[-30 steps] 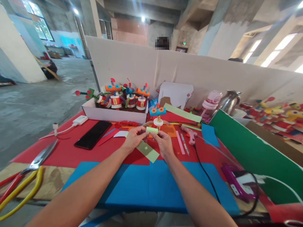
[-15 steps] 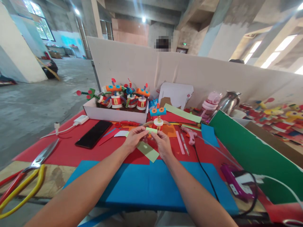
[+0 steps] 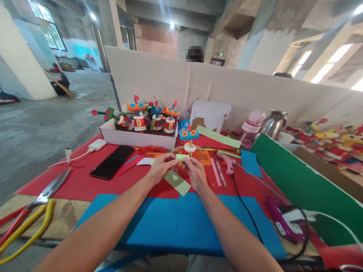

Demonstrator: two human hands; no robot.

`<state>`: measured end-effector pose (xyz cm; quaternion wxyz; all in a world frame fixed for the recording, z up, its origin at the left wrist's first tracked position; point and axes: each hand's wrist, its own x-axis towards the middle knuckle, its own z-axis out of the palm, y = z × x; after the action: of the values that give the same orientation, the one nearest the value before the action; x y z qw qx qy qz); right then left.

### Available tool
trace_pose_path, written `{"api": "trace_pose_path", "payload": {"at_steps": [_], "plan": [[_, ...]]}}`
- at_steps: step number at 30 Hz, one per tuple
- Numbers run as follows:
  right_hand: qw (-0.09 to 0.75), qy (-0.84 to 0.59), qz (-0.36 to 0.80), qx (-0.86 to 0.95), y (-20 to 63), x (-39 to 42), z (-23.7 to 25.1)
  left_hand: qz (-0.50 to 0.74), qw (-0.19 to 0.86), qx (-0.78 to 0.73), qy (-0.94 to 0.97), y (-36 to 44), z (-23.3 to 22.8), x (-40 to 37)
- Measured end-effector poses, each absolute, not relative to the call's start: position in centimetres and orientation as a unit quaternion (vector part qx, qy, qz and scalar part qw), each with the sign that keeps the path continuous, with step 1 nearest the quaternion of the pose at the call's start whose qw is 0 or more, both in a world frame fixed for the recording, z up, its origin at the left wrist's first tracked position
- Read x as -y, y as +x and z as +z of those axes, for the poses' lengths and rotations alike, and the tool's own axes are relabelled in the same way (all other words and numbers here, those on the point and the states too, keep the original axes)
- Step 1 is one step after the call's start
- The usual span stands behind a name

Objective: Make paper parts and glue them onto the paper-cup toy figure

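Between my two hands is a small rolled piece of light green paper (image 3: 182,157). The fingers of my left hand (image 3: 162,168) pinch its left end, and those of my right hand (image 3: 196,172) pinch its right end. Just behind the roll stands a paper-cup figure (image 3: 189,146) with a blue tube head, orange ring eyes and a coiled neck; the roll hides part of its cup. Below my hands a flat light green paper sheet (image 3: 178,183) lies on the red covering, a pale spot on it.
Several finished figures fill a white box (image 3: 138,139) at the back left. A phone (image 3: 112,162) and large scissors (image 3: 45,196) lie left. To the right are a pink glue gun (image 3: 228,162), a pen (image 3: 221,173), a purple power strip (image 3: 283,219) and a green board (image 3: 306,185).
The green paper roll has turned slightly between my fingers and shows a rounder side. Both hands stay in nearly the same place. The view has shifted a little.
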<state>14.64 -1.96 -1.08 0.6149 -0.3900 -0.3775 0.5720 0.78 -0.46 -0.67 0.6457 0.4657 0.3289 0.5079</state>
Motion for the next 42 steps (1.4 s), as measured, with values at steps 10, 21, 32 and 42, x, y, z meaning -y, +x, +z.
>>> {"api": "trace_pose_path", "payload": {"at_steps": [10,21,32,42], "plan": [[0.585,-0.41,0.578,0.394,14.3,2.4,-0.9,0.489,0.599,-0.356,0.525,1.1,-0.6,0.7],[0.597,-0.444,0.553,0.374,15.4,1.9,-0.6,0.474,0.624,-0.361,0.506,0.7,-0.5,0.6],[0.614,-0.368,0.558,0.42,15.3,2.2,0.0,0.531,0.729,-0.275,0.333,0.7,-0.1,0.7],[0.6,-0.334,0.566,0.456,15.4,2.2,0.0,0.455,0.686,-0.363,0.437,0.9,-0.8,0.6]]}}
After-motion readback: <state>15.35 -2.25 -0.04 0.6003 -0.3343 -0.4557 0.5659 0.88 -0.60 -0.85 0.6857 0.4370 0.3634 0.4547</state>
